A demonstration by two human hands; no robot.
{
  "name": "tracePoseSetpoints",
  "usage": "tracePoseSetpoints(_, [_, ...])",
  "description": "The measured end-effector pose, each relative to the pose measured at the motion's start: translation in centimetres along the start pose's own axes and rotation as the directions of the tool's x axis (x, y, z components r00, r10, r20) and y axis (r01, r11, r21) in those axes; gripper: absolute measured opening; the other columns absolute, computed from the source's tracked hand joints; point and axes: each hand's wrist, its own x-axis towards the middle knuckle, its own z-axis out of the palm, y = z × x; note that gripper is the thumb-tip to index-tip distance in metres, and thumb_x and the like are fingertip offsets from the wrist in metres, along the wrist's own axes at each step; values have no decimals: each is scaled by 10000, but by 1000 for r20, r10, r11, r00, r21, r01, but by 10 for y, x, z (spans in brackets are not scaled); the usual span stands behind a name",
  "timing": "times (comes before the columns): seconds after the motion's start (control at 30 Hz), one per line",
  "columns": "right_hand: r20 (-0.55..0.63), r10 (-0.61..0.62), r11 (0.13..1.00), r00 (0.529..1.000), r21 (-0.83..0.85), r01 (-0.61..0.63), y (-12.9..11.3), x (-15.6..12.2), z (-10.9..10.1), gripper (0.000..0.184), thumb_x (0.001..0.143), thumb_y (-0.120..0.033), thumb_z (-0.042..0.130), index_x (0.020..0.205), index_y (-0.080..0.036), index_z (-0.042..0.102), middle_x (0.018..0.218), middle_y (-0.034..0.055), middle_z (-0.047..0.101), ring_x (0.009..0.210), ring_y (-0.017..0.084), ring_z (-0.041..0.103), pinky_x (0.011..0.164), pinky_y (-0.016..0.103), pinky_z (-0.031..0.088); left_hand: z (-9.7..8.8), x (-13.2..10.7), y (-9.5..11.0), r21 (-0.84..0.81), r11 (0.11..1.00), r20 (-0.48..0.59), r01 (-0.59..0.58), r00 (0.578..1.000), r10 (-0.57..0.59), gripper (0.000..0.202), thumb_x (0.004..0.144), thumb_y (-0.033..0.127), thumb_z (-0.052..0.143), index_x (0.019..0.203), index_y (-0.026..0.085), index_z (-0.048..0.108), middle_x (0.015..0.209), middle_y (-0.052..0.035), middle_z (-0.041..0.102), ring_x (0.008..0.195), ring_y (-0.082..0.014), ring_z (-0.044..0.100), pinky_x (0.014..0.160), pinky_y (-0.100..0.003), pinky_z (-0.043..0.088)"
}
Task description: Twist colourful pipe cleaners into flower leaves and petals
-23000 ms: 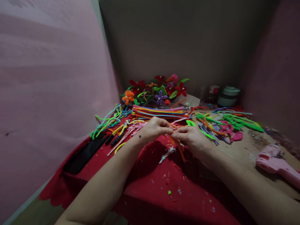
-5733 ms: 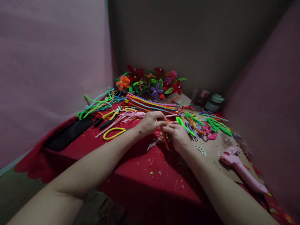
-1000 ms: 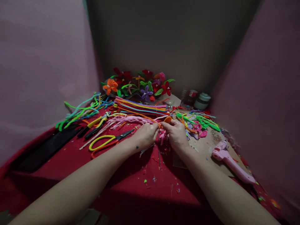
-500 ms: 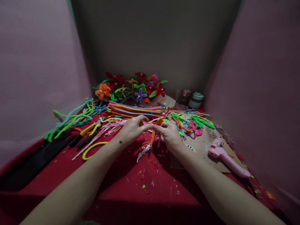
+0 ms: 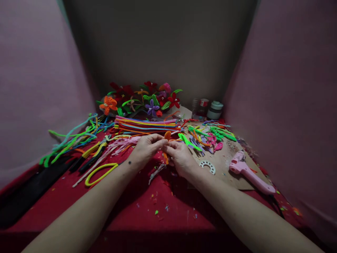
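Both my hands meet over the middle of the red-covered table, closed on an orange pipe cleaner (image 5: 167, 135). Its upper part is bent into a petal-like loop that stands above my fingertips, and its ends hang below them. My left hand (image 5: 147, 149) pinches it from the left between thumb and finger. From the right, my right hand (image 5: 181, 156) grips it just under the loop, with some fingers curled out of sight. Beneath my hands lies a small bunch of white stems (image 5: 156, 173). Pink pipe cleaners (image 5: 123, 144) spread out beside my left hand.
A pipe-cleaner bundle (image 5: 146, 123) lies in front of the finished-looking flowers (image 5: 151, 107). At left are pliers (image 5: 89, 154) and a yellow loop (image 5: 89, 181). Right, a cardboard sheet (image 5: 223, 181) carries a pink glue gun (image 5: 250, 172), a white ring (image 5: 207, 166) and green pieces (image 5: 221, 133).
The view has shifted slightly, so things on the table appear farther left. The orange loop now stands more upright between my fingers, and the white ring shows more fully beside my right wrist.
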Motion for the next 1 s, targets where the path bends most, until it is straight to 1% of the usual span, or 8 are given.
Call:
tracePoseSetpoints(0.07, [-36, -24, 1000, 999, 1, 24, 0, -1, 1, 298, 613, -374, 665, 546, -174, 455, 382, -95, 372, 311, 32, 272, 323, 193, 179, -1, 1, -2, -58, 997, 63, 45, 997, -42, 181, 678, 295, 621, 737, 124, 631, 624, 18, 569, 545, -79, 453, 534, -200, 358])
tracePoseSetpoints(0.23, [59, 23, 1000, 998, -16, -22, 3, -2, 2, 223, 629, -323, 644, 567, -157, 509, 390, -72, 437, 299, 43, 317, 317, 196, 207, -2, 3, -8, -168, 982, -6, 88, 996, -90, 215, 682, 331, 635, 687, 120, 596, 559, 34, 524, 477, -60, 414, 483, -192, 317])
tracePoseSetpoints(0.4, [-6, 18, 999, 1000, 48, -18, 4, 1, -2, 269, 603, -364, 676, 568, -151, 515, 399, -69, 443, 303, 32, 297, 321, 188, 194, -1, 2, -10, -224, 962, 131, 157, 983, -130, 230, 667, 325, 671, 758, 125, 601, 652, 6, 585, 539, -91, 511, 529, -215, 384])
tracePoseSetpoints(0.63, [0, 29, 1000, 1000, 0, -29, 13, 4, -1, 247, 663, -369, 619, 568, -162, 524, 448, -32, 515, 323, 62, 374, 333, 203, 250, -2, 5, -7, -235, 958, 115, 167, 983, -144, 212, 673, 328, 646, 709, 138, 561, 590, 23, 562, 496, -96, 505, 526, -232, 416])
tracePoseSetpoints(0.77, [28, 46, 997, 999, -59, -45, 14, 1, 3, 146, 650, -216, 573, 527, -171, 509, 469, -29, 529, 337, 62, 371, 338, 202, 257, 6, 24, 25, -43, 999, 99, 25, 995, -20, 154, 695, 273, 612, 688, 141, 533, 616, 16, 590, 538, -85, 511, 560, -209, 415])
tracePoseSetpoints(0.87, [31, 20, 982, 999, -186, -14, 17, 2, 4, 168, 640, -175, 559, 478, -174, 514, 402, -37, 472, 339, 66, 352, 353, 208, 243, 28, 47, 42, 156, 984, 275, -81, 961, 35, 94, 715, 224, 571, 682, 138, 550, 578, 19, 570, 542, -89, 514, 559, -202, 411])
tracePoseSetpoints(0.93, [12, -3, 971, 1000, -239, 6, 19, 5, 4, 184, 632, -177, 573, 456, -179, 518, 377, -35, 451, 344, 70, 349, 357, 213, 233, 48, 63, 41, 299, 934, 369, -196, 926, 77, 84, 726, 206, 542, 679, 142, 571, 563, 13, 569, 541, -101, 520, 551, -205, 405])
tracePoseSetpoints(1.0, [1, -37, 974, 999, -223, 37, 20, 7, 3, 208, 633, -204, 585, 442, -184, 506, 364, -33, 439, 336, 70, 330, 350, 217, 218, 66, 79, 33, 470, 810, 418, -351, 897, 146, 90, 721, 196, 544, 678, 155, 612, 589, -3, 603, 563, -115, 537, 560, -209, 396])
